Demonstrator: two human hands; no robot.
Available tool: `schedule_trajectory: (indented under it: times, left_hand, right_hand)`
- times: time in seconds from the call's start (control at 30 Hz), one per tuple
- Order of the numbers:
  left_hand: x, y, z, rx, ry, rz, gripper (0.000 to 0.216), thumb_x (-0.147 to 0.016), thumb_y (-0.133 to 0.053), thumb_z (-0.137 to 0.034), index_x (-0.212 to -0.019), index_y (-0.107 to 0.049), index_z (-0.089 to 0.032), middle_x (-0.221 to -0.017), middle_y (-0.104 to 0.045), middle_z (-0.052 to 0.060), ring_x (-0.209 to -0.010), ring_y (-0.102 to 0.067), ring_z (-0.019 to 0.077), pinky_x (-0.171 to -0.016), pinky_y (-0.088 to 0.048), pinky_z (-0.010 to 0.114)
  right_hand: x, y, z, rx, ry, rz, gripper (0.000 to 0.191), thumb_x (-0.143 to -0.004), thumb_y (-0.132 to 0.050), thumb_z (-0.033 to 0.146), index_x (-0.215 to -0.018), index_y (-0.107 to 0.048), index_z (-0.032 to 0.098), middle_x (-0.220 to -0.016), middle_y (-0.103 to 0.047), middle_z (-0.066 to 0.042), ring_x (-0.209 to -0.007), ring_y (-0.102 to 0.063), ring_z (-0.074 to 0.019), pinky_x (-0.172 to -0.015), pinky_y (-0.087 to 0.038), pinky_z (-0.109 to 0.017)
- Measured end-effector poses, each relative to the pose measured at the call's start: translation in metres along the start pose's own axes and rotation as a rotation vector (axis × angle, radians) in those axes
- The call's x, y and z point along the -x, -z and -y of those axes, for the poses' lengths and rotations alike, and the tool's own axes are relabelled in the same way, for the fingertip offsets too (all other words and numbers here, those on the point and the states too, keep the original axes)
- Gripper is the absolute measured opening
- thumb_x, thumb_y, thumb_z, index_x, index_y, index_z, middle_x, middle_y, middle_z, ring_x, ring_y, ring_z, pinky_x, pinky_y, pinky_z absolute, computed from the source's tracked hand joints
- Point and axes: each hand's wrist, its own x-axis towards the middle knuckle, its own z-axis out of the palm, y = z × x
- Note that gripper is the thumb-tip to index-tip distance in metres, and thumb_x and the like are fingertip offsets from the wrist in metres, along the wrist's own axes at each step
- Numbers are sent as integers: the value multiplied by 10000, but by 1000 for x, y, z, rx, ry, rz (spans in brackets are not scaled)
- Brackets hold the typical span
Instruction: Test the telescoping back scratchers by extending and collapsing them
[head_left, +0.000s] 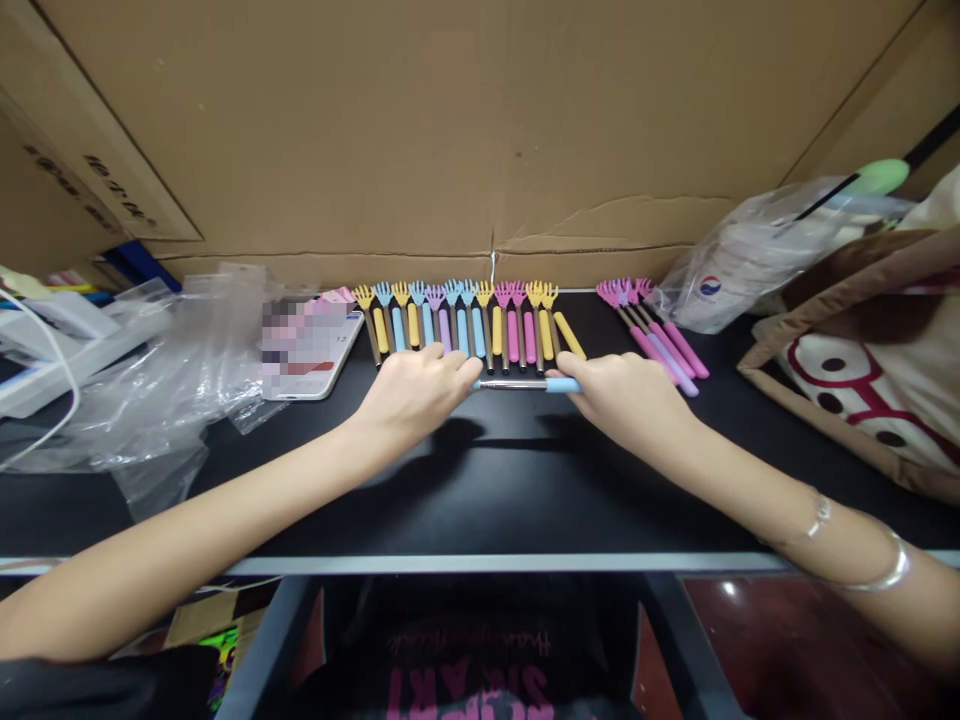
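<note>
Both hands are closed on one blue back scratcher (pixel 517 385), held level above the black table. My left hand (pixel 424 385) grips its left end, so the claw is hidden in the fingers. My right hand (pixel 626 395) is wrapped round the blue handle at the other end, with the metal rod bare between them. Just beyond lies a row of claw heads on rods (pixel 451 300) in yellow, blue, purple and pink, with loose coloured handles (pixel 513 337) among them. Several pink and purple back scratchers (pixel 660 345) with handles on lie to the right.
A phone (pixel 319 355) and crumpled clear plastic bags (pixel 180 360) lie at the left, beside a white plastic holder (pixel 52 345). On the right stand a bagged cup (pixel 735 280) and a cloth bag (pixel 862 370). Cardboard (pixel 450 130) walls the back; the table's pale front edge (pixel 480 563) is near.
</note>
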Motion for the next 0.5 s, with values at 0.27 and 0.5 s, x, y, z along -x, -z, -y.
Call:
schedule_trajectory:
  times: [0.27, 0.5]
  left_hand:
    - [1, -2, -4, 34, -12, -6, 127, -895, -537, -137, -819, -637, -162, -735, -676, 52, -680, -649, 215, -440, -216, 272]
    - [2, -14, -12, 51, -141, -224, 166, -913, -522, -181, -764, -594, -173, -587, -608, 7, -553, -601, 181, -462, -241, 281]
  right_hand:
    - [-2, 1, 3, 5, 28, -25, 349, -978, -360, 382, -966, -670, 221, -769, -716, -84, -656, -624, -198, -529, -142, -291]
    - [2, 0, 16, -38, 276, -220, 251, -934, -424, 276, -815, -621, 176, -655, -667, -44, -564, -591, -140, -520, -143, -285]
